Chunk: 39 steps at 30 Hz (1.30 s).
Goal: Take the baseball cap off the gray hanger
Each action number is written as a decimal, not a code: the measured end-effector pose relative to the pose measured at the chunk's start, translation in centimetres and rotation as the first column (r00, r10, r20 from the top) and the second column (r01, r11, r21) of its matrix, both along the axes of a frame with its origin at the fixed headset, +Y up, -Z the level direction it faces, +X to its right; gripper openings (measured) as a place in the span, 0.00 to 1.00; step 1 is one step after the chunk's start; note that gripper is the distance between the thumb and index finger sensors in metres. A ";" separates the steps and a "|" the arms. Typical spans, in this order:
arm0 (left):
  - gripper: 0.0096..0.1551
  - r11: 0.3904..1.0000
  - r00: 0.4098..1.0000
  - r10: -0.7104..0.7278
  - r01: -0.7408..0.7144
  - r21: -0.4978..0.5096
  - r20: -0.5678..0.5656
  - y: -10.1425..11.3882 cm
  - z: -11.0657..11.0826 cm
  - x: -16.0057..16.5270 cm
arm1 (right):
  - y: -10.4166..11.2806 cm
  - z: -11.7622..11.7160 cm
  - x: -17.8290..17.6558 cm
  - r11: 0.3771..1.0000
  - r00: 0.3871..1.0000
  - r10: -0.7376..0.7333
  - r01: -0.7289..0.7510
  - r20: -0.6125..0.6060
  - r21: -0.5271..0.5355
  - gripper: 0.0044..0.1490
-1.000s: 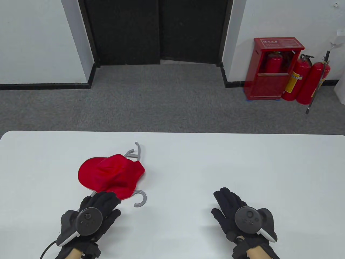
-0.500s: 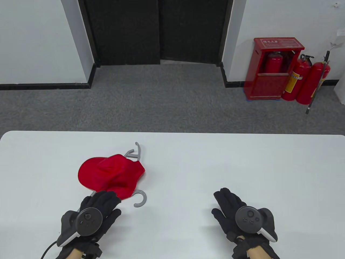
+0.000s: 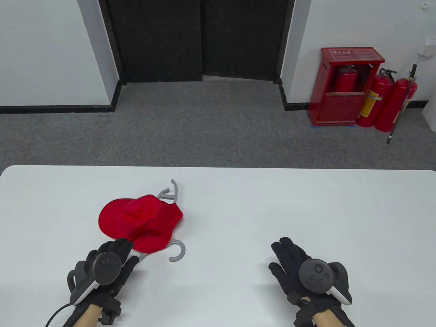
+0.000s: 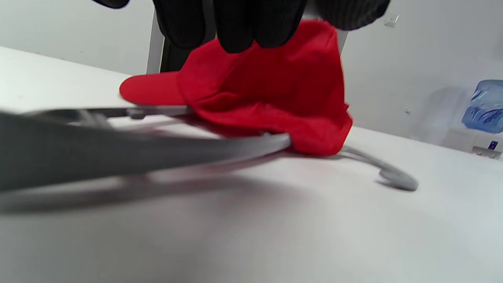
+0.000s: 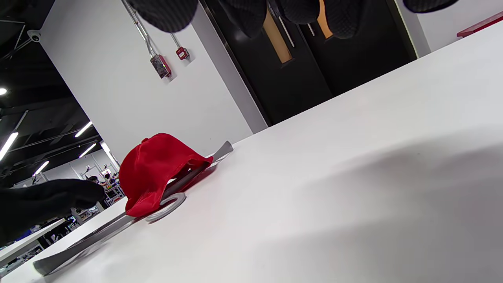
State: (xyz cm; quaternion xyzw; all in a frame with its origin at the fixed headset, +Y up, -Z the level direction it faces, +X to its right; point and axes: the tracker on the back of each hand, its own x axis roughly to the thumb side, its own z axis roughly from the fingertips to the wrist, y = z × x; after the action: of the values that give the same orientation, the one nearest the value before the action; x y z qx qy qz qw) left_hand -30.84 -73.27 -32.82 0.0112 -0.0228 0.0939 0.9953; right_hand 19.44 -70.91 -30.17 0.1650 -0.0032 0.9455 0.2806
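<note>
Red cap [image 3: 143,221]: on the table [image 3: 272,204], still draped over the gray hanger [image 3: 177,251]. Left hand [image 3: 109,269]: has drawn back toward the hanger's near arm; whether it grips is not clear, likely steadying it. Right hand [image 3: 299,269]: flat, fingers spread, holding nothing, unchanged.

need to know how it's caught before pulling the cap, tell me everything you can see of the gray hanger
The gray hanger looks like plastic and lies flat on the white table. Its hook curls out near the red cap, which drapes over its middle; one arm end pokes out beyond. The left hand rests at its near arm.

Bare table [image 3: 238,211] right of cap [image 3: 143,219]
</note>
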 end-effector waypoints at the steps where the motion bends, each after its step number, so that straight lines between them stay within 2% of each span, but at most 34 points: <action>1: 0.36 1.000 1.000 -0.011 0.011 -0.014 -0.002 -0.4 0.0 0.0 | 0.0 0.0 0.0 1.000 1.000 -0.001 0.001 -0.001 -0.001 0.43; 7: 0.35 0.991 0.992 -0.125 0.124 -0.055 -0.007 -2.3 -0.3 0.3 | 0.0 0.0 0.0 1.000 1.000 -0.001 0.001 -0.005 -0.016 0.43; 15: 0.31 0.971 0.976 -0.218 0.215 -0.106 -0.023 -2.8 -0.3 0.8 | -0.2 0.0 -0.2 0.999 1.000 0.012 -0.012 -0.018 -0.031 0.42; 24: 0.28 0.971 0.976 -0.211 0.204 -0.126 -0.046 -2.9 -0.4 0.6 | -0.2 -0.1 -0.3 0.999 1.000 0.013 -0.014 -0.023 -0.044 0.42; 26: 0.25 0.971 0.976 -0.211 0.204 -0.126 -0.047 -2.8 -0.4 0.6 | -0.2 -0.1 -0.3 0.999 1.000 0.009 -0.010 -0.022 -0.048 0.42; 39: 0.23 0.970 0.976 -0.206 0.196 -0.143 -0.063 -2.9 -0.5 0.3 | -0.2 -0.1 -0.2 0.998 1.000 -0.006 0.004 -0.025 -0.060 0.42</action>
State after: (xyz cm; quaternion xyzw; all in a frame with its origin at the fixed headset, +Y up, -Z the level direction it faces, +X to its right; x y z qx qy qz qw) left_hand -30.50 -76.13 -33.33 -0.0554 0.0210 -0.0067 0.9982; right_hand 19.21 -71.08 -30.28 0.1681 0.0284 0.9424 0.2877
